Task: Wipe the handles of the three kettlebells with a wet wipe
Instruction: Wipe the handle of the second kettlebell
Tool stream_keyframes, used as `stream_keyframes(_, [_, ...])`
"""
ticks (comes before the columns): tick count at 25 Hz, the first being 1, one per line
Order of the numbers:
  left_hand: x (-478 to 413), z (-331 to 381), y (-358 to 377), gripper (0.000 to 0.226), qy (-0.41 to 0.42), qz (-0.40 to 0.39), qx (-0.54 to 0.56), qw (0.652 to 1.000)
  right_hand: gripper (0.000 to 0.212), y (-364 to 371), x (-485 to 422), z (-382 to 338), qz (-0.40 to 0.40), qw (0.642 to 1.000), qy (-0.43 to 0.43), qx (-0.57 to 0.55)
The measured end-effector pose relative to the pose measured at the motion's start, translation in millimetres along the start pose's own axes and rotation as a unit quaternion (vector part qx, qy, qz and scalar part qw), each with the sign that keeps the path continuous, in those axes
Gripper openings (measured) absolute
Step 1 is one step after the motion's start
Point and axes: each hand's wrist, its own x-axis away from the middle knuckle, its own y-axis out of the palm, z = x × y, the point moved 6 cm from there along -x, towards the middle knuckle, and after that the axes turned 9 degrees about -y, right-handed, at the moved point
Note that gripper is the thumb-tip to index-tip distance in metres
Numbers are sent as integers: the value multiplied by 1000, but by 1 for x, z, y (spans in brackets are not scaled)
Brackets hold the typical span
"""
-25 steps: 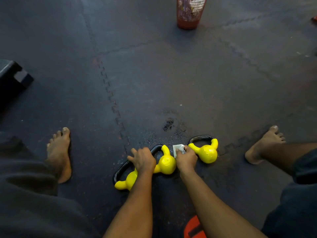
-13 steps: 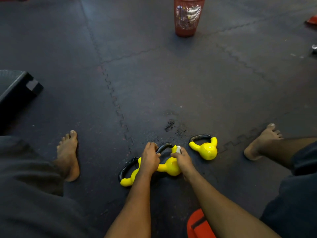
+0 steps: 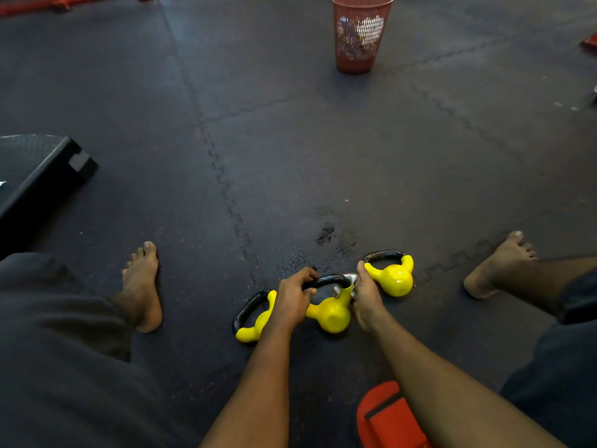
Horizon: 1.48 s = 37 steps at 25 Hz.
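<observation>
Now gripping middle kettlebell handle (image 3: 326,281) with left hand (image 3: 292,302), pressing wet wipe (image 3: 350,279) pinched in right hand (image 3: 366,299) onto it; probably starting to wipe.

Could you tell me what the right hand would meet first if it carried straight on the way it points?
The right hand, pressing the wet wipe on the middle kettlebell's handle, would likely brush the right kettlebell at its near handle end; depth is unclear.

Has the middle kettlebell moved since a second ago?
Yes. The middle kettlebell has turned, its black handle swinging right toward the unmoved right kettlebell. Left hand grips that handle; right hand holds the wipe.
</observation>
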Motion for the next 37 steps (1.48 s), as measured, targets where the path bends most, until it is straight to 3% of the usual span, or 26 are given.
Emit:
stream_keyframes(3, [-3,0,3,34,-1,9,-10,1000,46,2,7,18,52,997,-43,37])
stream_keyframes(6, [-6,1,4,39,-10,6,-30,999,53,7,16,23,65,980,-83,168])
stream_keyframes(11, [-8,3,6,41,-8,-13,-52,999,75,1,9,11,18,999,-28,-36])
stream_keyframes(17, [-6,10,9,40,17,-47,-59,997,89,-8,7,-1,-16,1000,13,-4])
stream_keyframes(24, [-7,6,12,42,-15,-5,-62,998,69,4,12,19,44,998,-33,-41])
stream_keyframes(30, [-10,3,11,39,-26,23,-94,995,54,1,21,25,85,978,-90,166])
stream_keyframes(34, [-12,3,11,39,-32,15,-109,993,46,-11,28,18,145,906,-148,368])
stream_keyframes(37, [-12,8,13,41,-24,-8,-105,994,27,-19,38,-1,236,878,-205,361])
